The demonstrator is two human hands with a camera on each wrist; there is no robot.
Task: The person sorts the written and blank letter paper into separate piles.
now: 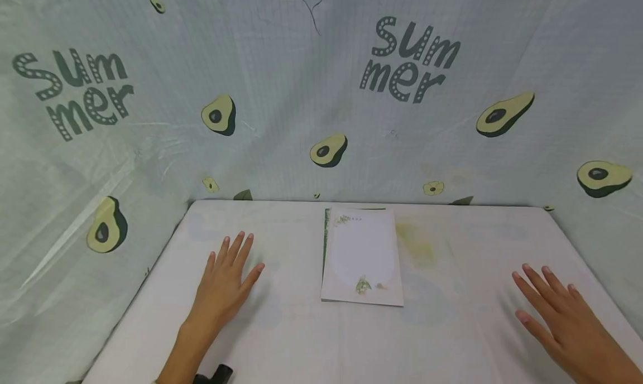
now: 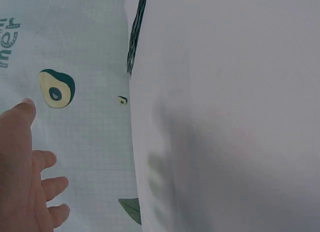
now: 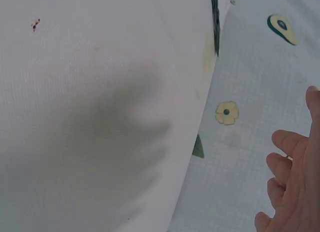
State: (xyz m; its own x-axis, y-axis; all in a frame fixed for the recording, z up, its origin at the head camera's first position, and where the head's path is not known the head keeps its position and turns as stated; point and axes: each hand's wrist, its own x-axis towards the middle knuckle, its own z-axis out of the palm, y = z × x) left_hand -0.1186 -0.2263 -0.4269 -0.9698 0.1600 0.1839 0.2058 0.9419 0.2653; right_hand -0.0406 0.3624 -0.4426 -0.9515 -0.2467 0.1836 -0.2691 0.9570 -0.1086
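Note:
A stack of white paper sheets, printed with small green leaf sprigs, lies at the middle back of the table. Dark green shows along its left and top edges. To its left, my left hand is over the table with fingers straight and spread, holding nothing. My right hand is at the far right, its fingers likewise spread and nothing in them. Both hands are apart from the paper. In the left wrist view, the stack's layered green edge shows at the top; the right wrist view has a dark edge there too.
A white-covered table fills the lower part of the head view, with a yellowish stain right of the paper. Behind and beside it hangs a pale cloth printed with avocados and "summer". A black piece sits beside the left wrist.

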